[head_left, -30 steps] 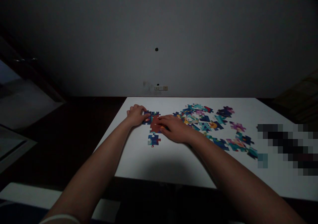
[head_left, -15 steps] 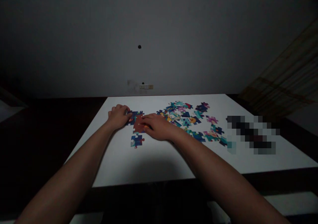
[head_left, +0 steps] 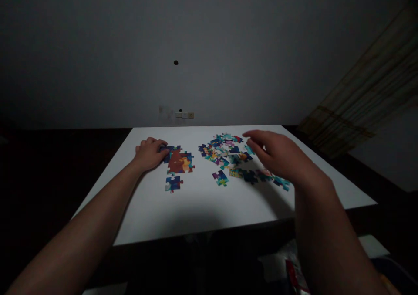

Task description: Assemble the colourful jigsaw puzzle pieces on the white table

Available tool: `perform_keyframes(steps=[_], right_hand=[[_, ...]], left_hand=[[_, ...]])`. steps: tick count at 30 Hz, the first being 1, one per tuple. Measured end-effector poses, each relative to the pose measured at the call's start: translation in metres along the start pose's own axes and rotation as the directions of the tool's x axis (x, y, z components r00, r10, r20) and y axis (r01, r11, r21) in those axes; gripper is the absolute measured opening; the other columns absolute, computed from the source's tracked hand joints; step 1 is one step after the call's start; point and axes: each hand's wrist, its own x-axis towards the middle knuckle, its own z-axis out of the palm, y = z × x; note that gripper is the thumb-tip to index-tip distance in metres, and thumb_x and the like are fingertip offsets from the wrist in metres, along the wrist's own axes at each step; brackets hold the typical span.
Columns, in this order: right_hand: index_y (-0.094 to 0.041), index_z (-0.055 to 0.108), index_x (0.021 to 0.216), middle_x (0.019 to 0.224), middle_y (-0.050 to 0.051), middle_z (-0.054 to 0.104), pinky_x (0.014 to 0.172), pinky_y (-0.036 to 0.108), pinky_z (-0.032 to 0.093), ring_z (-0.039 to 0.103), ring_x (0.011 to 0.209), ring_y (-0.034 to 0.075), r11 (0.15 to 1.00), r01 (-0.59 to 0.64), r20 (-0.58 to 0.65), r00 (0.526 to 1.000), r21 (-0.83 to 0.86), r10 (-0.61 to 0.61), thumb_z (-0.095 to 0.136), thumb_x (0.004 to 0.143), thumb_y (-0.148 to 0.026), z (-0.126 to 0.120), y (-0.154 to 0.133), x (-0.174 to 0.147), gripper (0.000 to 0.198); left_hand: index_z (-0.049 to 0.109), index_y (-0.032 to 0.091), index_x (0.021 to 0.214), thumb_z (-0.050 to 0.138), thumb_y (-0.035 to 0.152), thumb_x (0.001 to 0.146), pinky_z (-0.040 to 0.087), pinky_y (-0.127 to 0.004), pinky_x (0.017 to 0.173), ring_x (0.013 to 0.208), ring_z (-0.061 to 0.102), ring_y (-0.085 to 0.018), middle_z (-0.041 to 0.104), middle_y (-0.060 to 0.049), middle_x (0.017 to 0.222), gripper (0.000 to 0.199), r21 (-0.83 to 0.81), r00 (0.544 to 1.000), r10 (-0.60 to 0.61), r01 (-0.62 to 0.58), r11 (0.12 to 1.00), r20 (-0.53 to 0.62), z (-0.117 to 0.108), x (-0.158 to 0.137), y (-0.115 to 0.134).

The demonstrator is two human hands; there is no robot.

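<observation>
My left hand (head_left: 150, 154) rests on the white table at the left edge of a joined jigsaw section (head_left: 178, 161). Its thumb and bent fingers hold the section's upper-left corner and cover part of it. Brown, orange and dark blue show on the joined pieces. Just below lies a blue jigsaw piece (head_left: 173, 184), close to the section. My right hand (head_left: 277, 153) is raised above the right side of the loose jigsaw pieces (head_left: 233, 149), thumb and forefinger apart with nothing visible between them. It hides some pieces beneath it. A purple and teal piece (head_left: 221, 178) lies apart in front.
The white table (head_left: 202, 212) has its front edge near me. Behind it stands a grey wall with sockets (head_left: 184, 115). A striped curtain (head_left: 355, 99) hangs at the right. Something red and white (head_left: 294, 273) shows below the table at lower right.
My right hand has lifted off the joined section and moved right, over the loose pieces, uncovering the section's orange part. My left hand stays at the section's left edge. The view has shifted slightly.
</observation>
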Motion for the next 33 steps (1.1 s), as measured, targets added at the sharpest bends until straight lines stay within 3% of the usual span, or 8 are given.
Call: perform_keyframes(steps=[5, 10, 16, 20, 33], right_hand=[[-0.022, 0.062, 0.114, 0.109, 0.009, 0.066, 0.085, 0.042, 0.047, 0.06, 0.1, 0.026, 0.994, -0.101, 0.061, 0.993, 0.052, 0.098, 0.046, 0.091, -0.033, 0.033, 0.016, -0.068, 0.03], [-0.022, 0.065, 0.101, 0.098, 0.006, 0.068, 0.093, 0.046, 0.043, 0.061, 0.094, 0.024, 0.987, -0.089, -0.044, 0.994, 0.136, 0.096, 0.049, 0.088, -0.026, 0.065, 0.002, -0.108, 0.02], [-0.022, 0.065, 0.098, 0.096, 0.007, 0.068, 0.081, 0.04, 0.049, 0.063, 0.089, 0.024, 0.953, -0.229, -0.113, 0.961, 0.196, 0.254, 0.05, 0.088, -0.03, 0.073, 0.003, -0.115, 0.02], [-0.023, 0.065, 0.098, 0.096, 0.005, 0.069, 0.08, 0.039, 0.049, 0.064, 0.089, 0.024, 0.953, -0.252, -0.086, 0.959, 0.168, 0.269, 0.051, 0.087, -0.031, 0.074, 0.003, -0.116, 0.02], [-0.022, 0.066, 0.098, 0.095, 0.004, 0.07, 0.079, 0.036, 0.05, 0.065, 0.085, 0.022, 0.957, -0.265, -0.155, 0.947, 0.118, 0.281, 0.055, 0.087, -0.032, 0.076, 0.002, -0.122, 0.018]], left_hand=[[0.06, 0.034, 0.12, 0.046, 0.057, 0.081, 0.037, -0.051, 0.091, 0.112, 0.046, -0.035, 0.052, -0.011, 0.118, 0.047, -0.004, 1.0, 0.015, -0.015, 1.0, 0.018, -0.001, -0.001, 0.001], [0.06, 0.035, 0.119, 0.041, 0.059, 0.083, 0.038, -0.053, 0.088, 0.109, 0.047, -0.036, 0.054, -0.011, 0.117, 0.047, 0.011, 0.999, 0.039, -0.039, 0.999, -0.011, 0.002, 0.001, -0.001], [0.061, 0.031, 0.116, 0.039, 0.052, 0.086, 0.039, -0.049, 0.089, 0.109, 0.051, -0.033, 0.056, -0.01, 0.118, 0.043, -0.011, 0.999, 0.034, -0.034, 0.999, 0.0, 0.001, 0.004, -0.005], [0.061, 0.031, 0.116, 0.038, 0.048, 0.087, 0.039, -0.05, 0.089, 0.109, 0.052, -0.032, 0.057, -0.011, 0.117, 0.04, -0.042, 1.0, 0.028, -0.028, 0.999, 0.004, 0.001, 0.004, -0.006], [0.064, 0.031, 0.112, 0.039, 0.041, 0.089, 0.04, -0.046, 0.09, 0.11, 0.052, -0.028, 0.059, -0.008, 0.116, 0.035, -0.089, 0.999, 0.042, -0.042, 0.995, -0.007, 0.005, 0.005, -0.008]])
